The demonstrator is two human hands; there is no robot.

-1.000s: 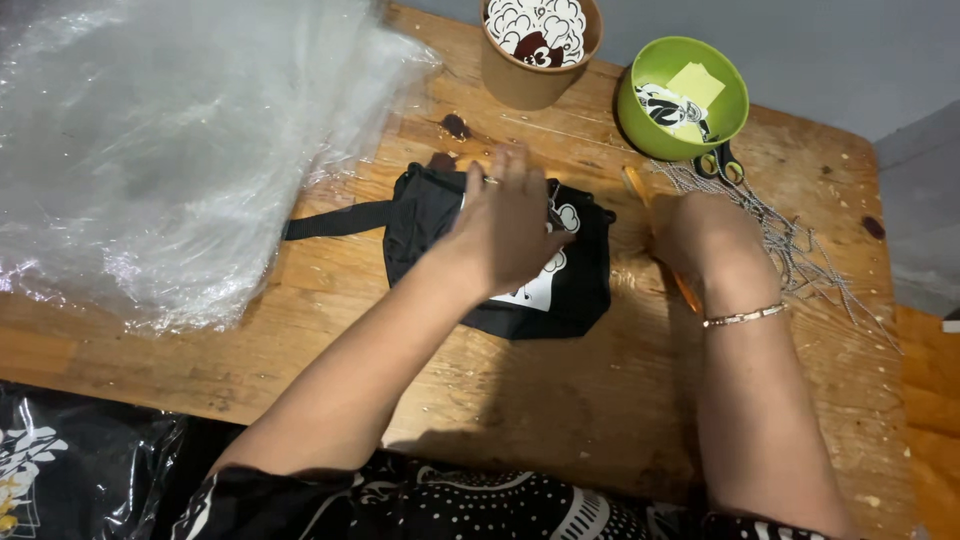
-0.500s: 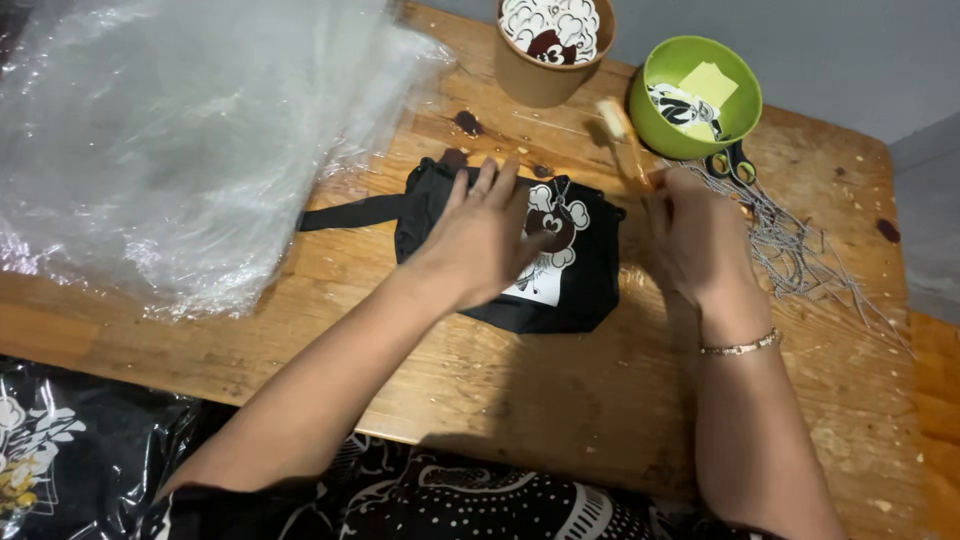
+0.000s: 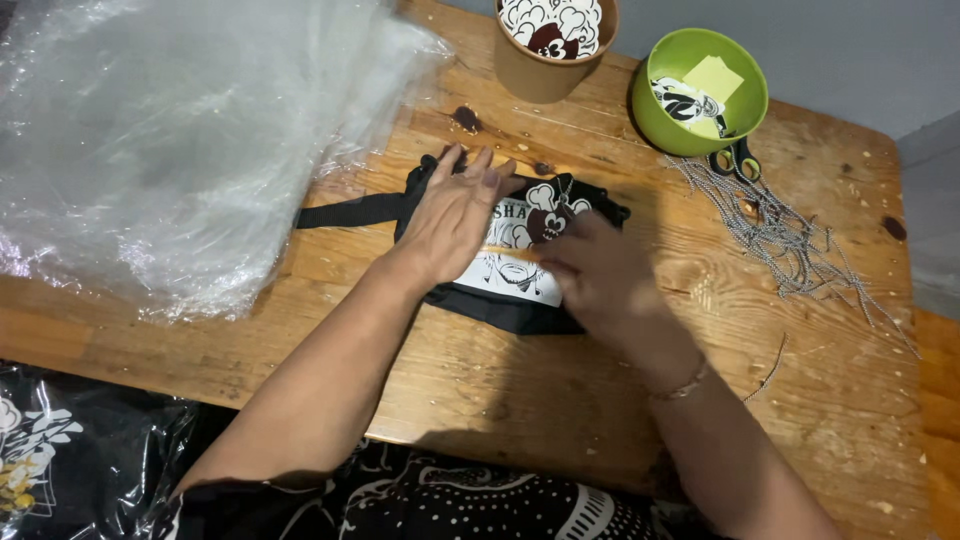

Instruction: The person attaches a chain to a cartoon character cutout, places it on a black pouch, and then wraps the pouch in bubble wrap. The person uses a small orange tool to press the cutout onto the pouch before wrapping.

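We press our flat, open left hand [image 3: 455, 215] and loosely curled, empty right hand [image 3: 590, 275] onto the small black fabric pouch with a white printed panel [image 3: 515, 290] mid wooden table [image 3: 560, 400], judging it soft, light, best pinched by its edges.

soft even light, right hand blurred

The left hand [image 3: 455, 215] and right hand [image 3: 600, 275] cover much of the black bag [image 3: 500, 305], hiding most of its printed panel. The right hand is motion-blurred, so what its fingers grip cannot be told. The plastic sheets [image 3: 150, 130] run off the top and left edges. The scissors [image 3: 735, 160] lie partly behind the green bowl [image 3: 655, 125]. The cup [image 3: 545, 75] is cut by the top edge.
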